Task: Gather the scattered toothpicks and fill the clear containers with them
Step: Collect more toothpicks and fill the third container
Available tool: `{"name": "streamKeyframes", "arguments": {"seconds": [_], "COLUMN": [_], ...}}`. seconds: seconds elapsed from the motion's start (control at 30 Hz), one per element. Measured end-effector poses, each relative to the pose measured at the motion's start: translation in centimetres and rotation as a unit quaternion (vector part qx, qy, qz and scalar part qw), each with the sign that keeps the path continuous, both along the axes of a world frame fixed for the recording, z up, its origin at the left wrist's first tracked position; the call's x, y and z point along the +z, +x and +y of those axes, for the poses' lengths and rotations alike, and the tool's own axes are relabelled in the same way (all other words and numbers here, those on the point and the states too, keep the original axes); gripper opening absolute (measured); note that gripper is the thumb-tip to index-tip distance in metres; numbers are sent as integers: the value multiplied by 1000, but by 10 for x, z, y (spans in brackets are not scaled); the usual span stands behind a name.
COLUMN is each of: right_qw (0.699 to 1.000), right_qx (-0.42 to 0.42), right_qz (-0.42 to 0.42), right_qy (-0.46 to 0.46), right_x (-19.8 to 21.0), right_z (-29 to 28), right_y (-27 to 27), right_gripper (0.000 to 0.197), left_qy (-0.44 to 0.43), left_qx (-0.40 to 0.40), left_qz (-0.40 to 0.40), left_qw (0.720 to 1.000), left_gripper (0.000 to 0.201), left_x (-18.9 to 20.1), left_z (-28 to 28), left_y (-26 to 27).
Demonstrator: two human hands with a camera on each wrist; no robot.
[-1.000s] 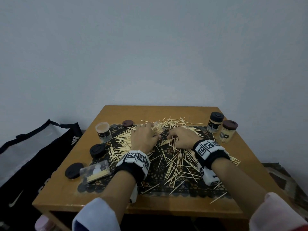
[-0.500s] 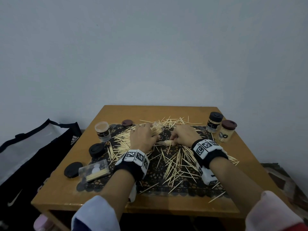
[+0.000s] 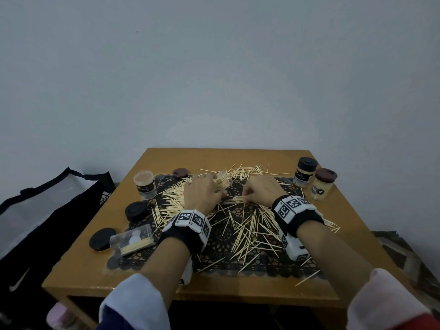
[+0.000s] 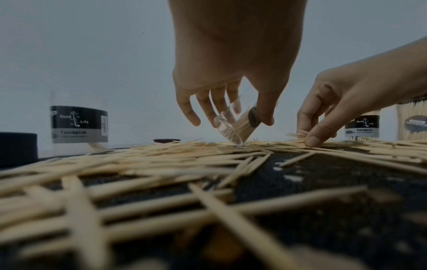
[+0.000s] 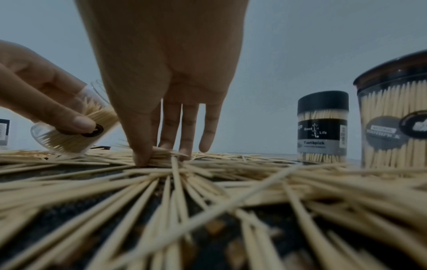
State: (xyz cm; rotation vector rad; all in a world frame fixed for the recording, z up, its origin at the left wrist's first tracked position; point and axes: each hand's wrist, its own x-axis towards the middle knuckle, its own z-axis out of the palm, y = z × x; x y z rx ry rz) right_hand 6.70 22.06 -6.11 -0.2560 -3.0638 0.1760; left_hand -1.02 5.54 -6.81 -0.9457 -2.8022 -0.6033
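Note:
Loose toothpicks (image 3: 247, 225) lie scattered over a black lace mat (image 3: 221, 236) on the wooden table (image 3: 78, 270). My left hand (image 3: 204, 194) grips a clear container (image 3: 222, 182) partly filled with toothpicks, tilted with its base edge on the pile (image 4: 233, 127) (image 5: 76, 131). My right hand (image 3: 259, 190) sits just to its right, thumb and fingers pinching a small bunch of toothpicks (image 5: 159, 155) against the mat (image 4: 312, 135).
An open, nearly empty container (image 3: 144, 184) stands at the back left, with a brown lid (image 3: 180, 173) and two black lids (image 3: 137, 210) (image 3: 102, 238) near it. A flat clear box (image 3: 132, 240) lies at the front left. Two lidded full containers (image 3: 304, 171) (image 3: 322, 184) stand at the back right.
My right hand has drawn slightly back toward me and closed on a bunch of toothpicks. The left hand keeps the tilted container in nearly the same place.

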Motion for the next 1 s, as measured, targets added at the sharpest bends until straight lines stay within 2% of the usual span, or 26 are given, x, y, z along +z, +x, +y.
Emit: {"name": "streamKeyframes", "arguments": {"seconds": [0.4,0.63,0.73,0.83,1.0], "right_qw": [999,995,990,987,990], "right_qx": [5,-49,-58,-40,12], "right_qz": [-1,74,118,152,140], "right_qy": [31,47,44,28,3], "right_x": [-3,-3,-2,1,1], "right_z": [1,2,4,4,0], "right_y": [-1,-3,-4,-3,-6], "right_gripper": [10,16,11,7,9], "left_qy": [-11,-19,-25,-24,-10], "left_qx": [-9,-6,-5,-11,-30], "left_qz": [10,34,42,42,37], "left_qw": [1000,999,999,999,999], "left_gripper": [54,55,55,55,56], "left_x": [-4,-6,-6,-7,-8], "left_z": [1,0,1,2,4], "left_y": [-5,-7,-7,-8,-10]}}
